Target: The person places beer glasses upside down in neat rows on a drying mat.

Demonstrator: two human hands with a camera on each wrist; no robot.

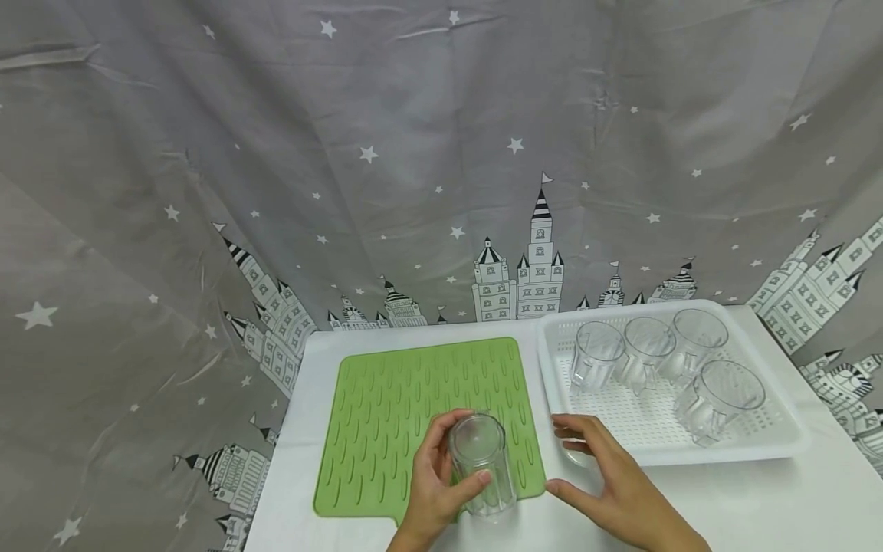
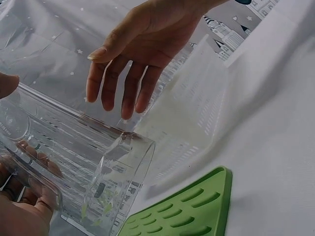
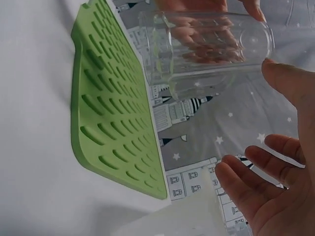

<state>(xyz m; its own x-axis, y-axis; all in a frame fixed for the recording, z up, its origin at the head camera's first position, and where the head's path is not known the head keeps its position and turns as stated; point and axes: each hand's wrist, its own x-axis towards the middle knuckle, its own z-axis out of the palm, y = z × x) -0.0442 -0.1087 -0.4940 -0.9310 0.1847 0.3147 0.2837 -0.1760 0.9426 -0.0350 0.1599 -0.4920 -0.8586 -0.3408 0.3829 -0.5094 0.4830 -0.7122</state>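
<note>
My left hand (image 1: 438,479) grips a clear, ribbed glass mug (image 1: 491,487) around its side. The mug is held base up over the front right part of a green drying mat (image 1: 386,429). Seen from the left wrist, the mug (image 2: 83,142) is tilted in view, its open rim facing the mat (image 2: 179,211). My right hand (image 1: 607,483) hovers to the right of the mug with fingers spread and holds nothing. In the right wrist view, the thumb of the right hand (image 3: 275,172) is close to the mug's base; whether it touches cannot be told.
A white perforated plastic basket (image 1: 662,456) stands right of the mat, with several clear glass mugs (image 1: 720,395) inside. Everything rests on a white-covered table (image 1: 290,491). Behind hangs a grey curtain (image 1: 414,192) printed with stars and castles.
</note>
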